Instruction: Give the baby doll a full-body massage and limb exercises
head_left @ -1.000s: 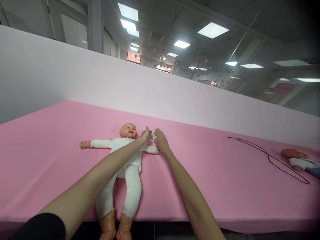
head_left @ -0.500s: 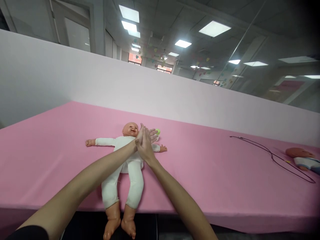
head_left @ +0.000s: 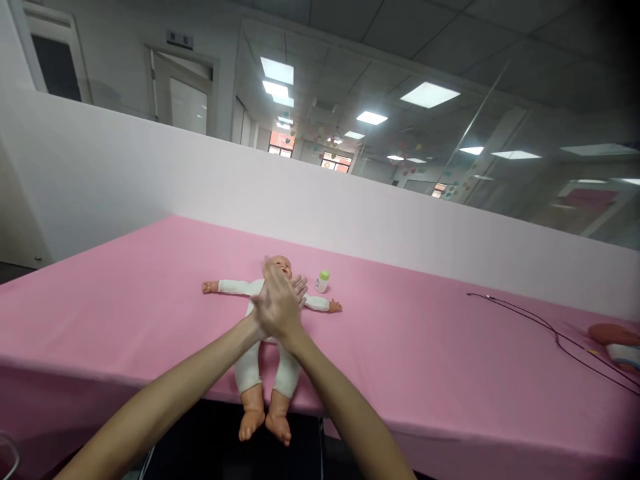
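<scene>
matt pink cloth table cover (head_left: 425,360), doll (head_left: 265,333) in white cloth with glossy plastic feet, plastic bottle (head_left: 323,281)

Worktop: a long worktop covered in smooth pink cloth (head_left: 125,293), backed by a pale lilac upright panel.
Near edge: a baby doll in a white soft-cloth suit (head_left: 273,333) lies on its back, arms spread, its bare plastic feet hanging past the worktop's front edge.
Beside the doll: a small white bottle with a green cap (head_left: 323,281) stands upright, just behind the doll's outstretched arm.
Right side: a thin black cable (head_left: 545,327) trails across the cloth.
Far right: a second doll (head_left: 617,343) lies at the frame's edge, partly cut off.
</scene>
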Demonstrator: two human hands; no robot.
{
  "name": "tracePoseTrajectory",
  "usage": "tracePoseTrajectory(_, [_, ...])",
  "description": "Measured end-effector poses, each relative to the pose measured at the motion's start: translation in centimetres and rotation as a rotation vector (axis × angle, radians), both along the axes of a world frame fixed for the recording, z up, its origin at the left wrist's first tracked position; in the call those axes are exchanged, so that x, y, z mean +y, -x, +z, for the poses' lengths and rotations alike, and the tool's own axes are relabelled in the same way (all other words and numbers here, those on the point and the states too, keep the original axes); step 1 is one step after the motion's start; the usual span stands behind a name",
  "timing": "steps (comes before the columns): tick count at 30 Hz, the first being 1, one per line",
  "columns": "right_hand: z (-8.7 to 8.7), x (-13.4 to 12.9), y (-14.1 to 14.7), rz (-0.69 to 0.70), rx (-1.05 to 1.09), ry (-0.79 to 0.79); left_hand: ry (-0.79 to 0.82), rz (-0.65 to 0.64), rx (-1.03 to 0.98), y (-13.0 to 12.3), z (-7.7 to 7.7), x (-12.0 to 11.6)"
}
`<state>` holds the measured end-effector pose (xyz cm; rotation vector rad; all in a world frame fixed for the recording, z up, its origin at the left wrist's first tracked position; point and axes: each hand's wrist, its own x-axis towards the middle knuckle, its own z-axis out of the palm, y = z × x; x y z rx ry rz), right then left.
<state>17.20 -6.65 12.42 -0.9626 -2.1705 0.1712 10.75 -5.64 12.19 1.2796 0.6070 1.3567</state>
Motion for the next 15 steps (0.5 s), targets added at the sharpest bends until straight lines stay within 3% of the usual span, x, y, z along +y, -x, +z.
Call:
tracePoseTrajectory(3, [0.4, 2.5, -3.1, -0.099, 0.199, 0.036, -0.011, -0.076, -0.09, 1.3, -0.3, -1.0])
tracePoseTrajectory(5, [-1.2, 3.5, -5.5, -0.136, 0.22, 0.135, -0.092, 0.015, -0.012, 2.8, -1.3, -0.9])
tracePoseTrajectory(8, [-5.5, 3.8, -7.8, -0.066, 0.102, 0.262, -0.187, 0.177, 0.278, 4.3, -4.6, 0.5])
tracePoseTrajectory(11, [-9.1, 4.2, -8.3, 0.048, -0.04, 0.337, -0.229, 0.206, 0.584, 4.0, -8.4, 2.2])
tracePoseTrajectory(13, [-10.1, 4.9, -8.1, 0.081, -0.122, 0.36, -0.272, 0.222, 0.794, 3.4, -10.0, 3.0])
tracePoseTrajectory(15, [-10.3, 6.0, -7.9, 0.086, -0.183, 0.377, -0.292, 0.222, 0.985, 2.8, -10.3, 3.6])
